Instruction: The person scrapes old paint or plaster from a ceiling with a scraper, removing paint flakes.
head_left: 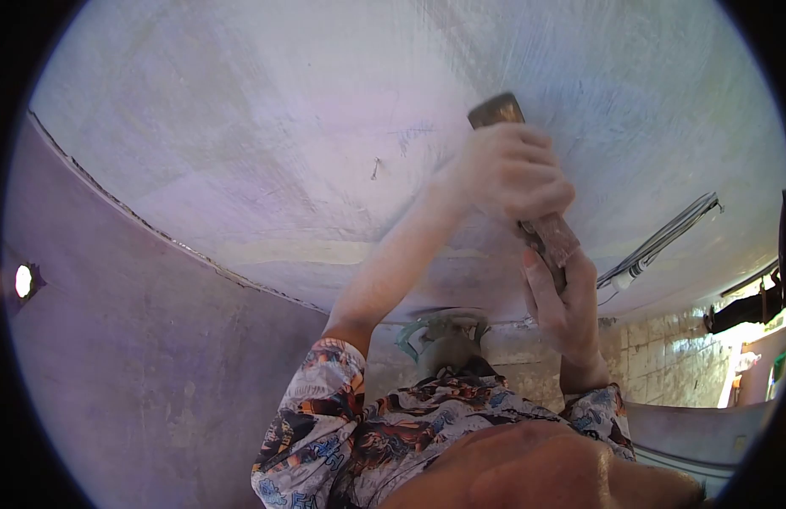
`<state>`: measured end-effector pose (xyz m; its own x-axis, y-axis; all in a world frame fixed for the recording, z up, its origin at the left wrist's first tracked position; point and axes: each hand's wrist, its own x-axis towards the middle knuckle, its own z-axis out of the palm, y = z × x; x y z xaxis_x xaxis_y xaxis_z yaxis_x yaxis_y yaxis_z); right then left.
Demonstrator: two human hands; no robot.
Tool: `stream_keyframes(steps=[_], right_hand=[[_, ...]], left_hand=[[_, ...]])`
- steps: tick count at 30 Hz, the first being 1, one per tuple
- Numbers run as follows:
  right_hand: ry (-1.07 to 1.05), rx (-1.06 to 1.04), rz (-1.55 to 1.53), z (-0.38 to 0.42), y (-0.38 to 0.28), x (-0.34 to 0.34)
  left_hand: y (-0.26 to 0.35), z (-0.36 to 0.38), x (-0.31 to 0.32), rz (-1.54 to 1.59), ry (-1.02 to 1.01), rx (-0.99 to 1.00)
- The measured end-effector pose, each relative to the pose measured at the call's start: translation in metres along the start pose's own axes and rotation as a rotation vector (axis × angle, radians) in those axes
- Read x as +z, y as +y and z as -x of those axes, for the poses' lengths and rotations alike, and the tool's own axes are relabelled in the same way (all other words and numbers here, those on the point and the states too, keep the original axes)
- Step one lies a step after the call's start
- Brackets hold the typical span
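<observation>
A long, narrow block-like tool (pixel 497 110) with a dark end lies against a pale plastered surface (pixel 308 93). My left hand (pixel 518 174) is closed around its upper part, knuckles facing the camera. Lower down, my right hand (pixel 567 301) grips the other end, its thumb along the side. The middle of the tool looks dusty, and its contact face is hidden. Both forearms stretch up from patterned short sleeves.
Bundled wires with a white bulb or fitting (pixel 637 270) hang at right. A small hook (pixel 376 168) sticks out left of the hands. A greenish object (pixel 444 335) is partly hidden below. Purple wall (pixel 156 297) at left; tiled wall (pixel 673 360) and bright opening at right.
</observation>
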<state>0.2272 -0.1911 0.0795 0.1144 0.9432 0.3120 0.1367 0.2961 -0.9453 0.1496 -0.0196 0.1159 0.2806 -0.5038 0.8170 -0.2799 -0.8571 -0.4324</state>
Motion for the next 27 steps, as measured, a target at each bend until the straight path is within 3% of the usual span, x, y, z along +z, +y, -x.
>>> stream_keyframes(steps=[3,6,10,14,16,18,22,27], right_hand=[[0.037,0.005,0.0,-0.001,-0.003,0.005],[0.008,0.009,0.03,0.002,0.002,-0.004],[-0.021,0.126,0.126,-0.002,-0.017,0.005],[-0.041,0.184,0.123,0.002,-0.008,0.003],[0.014,0.038,0.078,0.004,-0.001,0.006],[-0.008,0.036,0.071,-0.001,-0.009,0.008],[-0.024,0.102,0.06,0.005,0.003,0.005],[-0.018,0.064,0.061,0.001,-0.001,0.014]], left_hand=[[-0.004,-0.007,-0.023,-0.1,-0.125,-0.042],[0.006,0.006,-0.004,-0.055,-0.058,-0.086],[-0.003,0.002,-0.015,-0.039,0.006,0.027],[0.01,0.008,-0.013,-0.026,-0.056,-0.107],[0.007,0.009,-0.015,-0.045,-0.093,-0.138],[-0.003,0.006,-0.015,-0.01,0.017,0.007],[0.008,0.011,-0.017,-0.036,-0.091,-0.096],[-0.002,0.007,-0.022,-0.039,-0.039,-0.023]])
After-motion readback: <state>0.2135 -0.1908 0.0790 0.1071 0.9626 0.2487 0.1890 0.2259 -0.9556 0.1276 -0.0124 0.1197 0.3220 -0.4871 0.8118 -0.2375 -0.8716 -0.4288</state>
